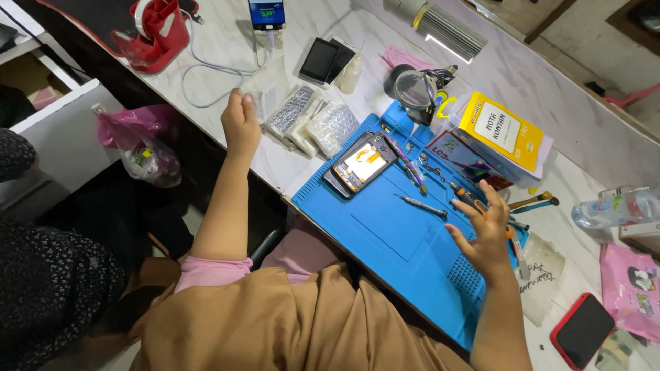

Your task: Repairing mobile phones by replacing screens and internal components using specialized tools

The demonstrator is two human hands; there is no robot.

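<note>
Left hand [240, 124], fingers pinched on a thin clear plastic bag [265, 89] above the white marbled bench [227, 41], beside bubble-wrapped packets [309, 124]. Right hand [485, 233], fingers spread wide and holding nothing, hovers over the blue ribbed silicone mat [385, 227] near an orange-handled screwdriver [471, 199]. A glossy black opened phone [361, 165] lies flat on the mat.
</note>
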